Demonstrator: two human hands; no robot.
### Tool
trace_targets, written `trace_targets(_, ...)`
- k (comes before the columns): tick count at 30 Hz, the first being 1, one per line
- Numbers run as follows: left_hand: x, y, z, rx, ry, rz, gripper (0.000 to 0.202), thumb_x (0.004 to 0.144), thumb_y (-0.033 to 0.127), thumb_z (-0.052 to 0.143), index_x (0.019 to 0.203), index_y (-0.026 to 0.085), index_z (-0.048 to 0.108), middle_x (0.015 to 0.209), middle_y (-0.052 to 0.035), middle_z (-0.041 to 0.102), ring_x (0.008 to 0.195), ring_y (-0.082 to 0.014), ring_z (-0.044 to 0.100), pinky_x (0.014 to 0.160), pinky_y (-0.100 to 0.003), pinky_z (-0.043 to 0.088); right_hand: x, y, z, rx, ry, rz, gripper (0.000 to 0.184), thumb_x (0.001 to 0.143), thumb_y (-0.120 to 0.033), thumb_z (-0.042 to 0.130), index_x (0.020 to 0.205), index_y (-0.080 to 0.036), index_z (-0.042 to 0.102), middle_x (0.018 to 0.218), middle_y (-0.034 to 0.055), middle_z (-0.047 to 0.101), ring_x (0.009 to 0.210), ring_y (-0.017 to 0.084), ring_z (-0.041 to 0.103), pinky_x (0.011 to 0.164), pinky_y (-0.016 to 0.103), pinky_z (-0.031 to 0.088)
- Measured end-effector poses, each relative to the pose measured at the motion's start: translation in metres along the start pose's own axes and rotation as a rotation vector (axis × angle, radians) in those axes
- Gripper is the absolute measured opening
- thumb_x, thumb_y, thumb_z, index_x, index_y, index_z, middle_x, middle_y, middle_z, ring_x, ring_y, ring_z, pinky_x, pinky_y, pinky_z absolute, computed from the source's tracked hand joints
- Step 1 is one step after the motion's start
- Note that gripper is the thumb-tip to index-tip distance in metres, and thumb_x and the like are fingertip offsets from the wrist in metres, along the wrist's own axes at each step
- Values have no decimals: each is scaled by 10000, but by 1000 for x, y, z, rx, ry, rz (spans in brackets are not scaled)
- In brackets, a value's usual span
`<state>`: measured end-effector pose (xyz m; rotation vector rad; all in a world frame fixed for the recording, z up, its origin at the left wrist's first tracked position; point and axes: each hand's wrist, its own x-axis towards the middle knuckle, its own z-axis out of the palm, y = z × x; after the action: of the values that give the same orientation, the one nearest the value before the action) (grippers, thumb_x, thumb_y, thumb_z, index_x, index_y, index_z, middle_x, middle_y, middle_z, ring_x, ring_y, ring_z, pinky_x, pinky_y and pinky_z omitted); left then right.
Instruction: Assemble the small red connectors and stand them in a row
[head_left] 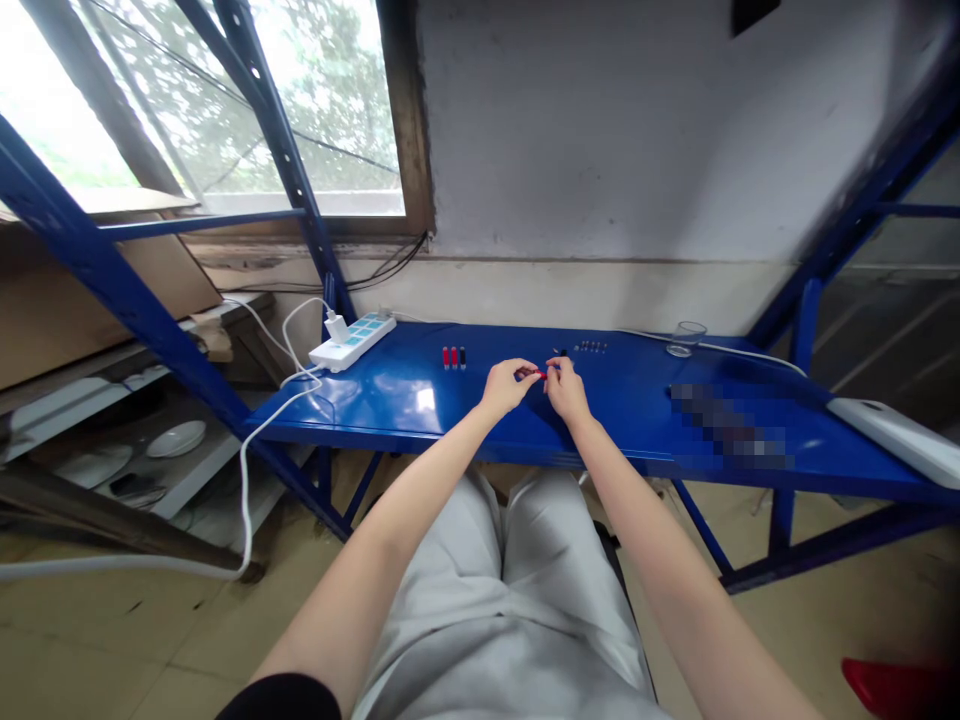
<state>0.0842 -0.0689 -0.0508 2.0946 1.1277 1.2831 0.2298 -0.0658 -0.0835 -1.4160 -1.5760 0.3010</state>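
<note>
— What did you have in the hands at that point?

— My left hand (pixel 508 385) and right hand (pixel 565 388) were together over the middle of the blue shelf (pixel 420 400), fingertips pinched from both sides on a small red piece (pixel 541 373). It was held just above the shelf surface, between the two hands; too small for me to say more about it

— Anything else close by?

— A short row of small red and black pieces (pixel 453 357) stood on the shelf to the left of my hands, and a line of tiny dark bits (pixel 591 347) lay just beyond my right hand. A white power strip (pixel 351 341) sat at the left end, a clear glass (pixel 686 337) towards the right, both well apart from my hands
</note>
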Motion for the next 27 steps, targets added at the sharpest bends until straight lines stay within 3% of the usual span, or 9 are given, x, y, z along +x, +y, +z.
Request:
trace_targets(4,27,13,-18,302,-181,167,152,766,281,583,835,188,682,874,-40,684,832,-166,587,805,-305,420,-2,-6,-2,69,-36,-29,289,857,-371,300,1002,-199,483,581,8,578,539,170,544,581,280,393)
trace_targets(8,57,21,-43,560,-230,120,127,764,257,586,830,207,682,960,-37,661,991,-216,528,913,-397,326,-4,-11,-4,94,-45,-19,302,858,-385,297,1010,-190,472,564,-5,562,499,151,516,551,265,373)
trace_targets(11,71,16,-60,705,-257,64,125,767,223,574,815,197,686,1009,-61,624,1049,-251,471,927,-451,278,-3,-9,-4,97,-55,-11,300,856,-379,298,1018,-189,464,565,-2,561,499,152,514,540,264,364)
trace_targets(20,69,-25,-83,839,-232,-105,143,747,178,550,777,191,690,1104,-78,550,1067,-267,422,927,-473,272,-1,-6,-3,97,-82,2,255,839,-355,323,996,-205,457,561,-3,565,515,164,530,545,278,370)
trace_targets(27,66,-40,-88,843,-228,-199,155,741,208,550,774,205,702,1089,-90,562,1100,-290,407,930,-500,283,-1,-5,-1,107,-91,2,251,839,-366,327,991,-214,456,568,0,570,541,174,551,559,287,384)
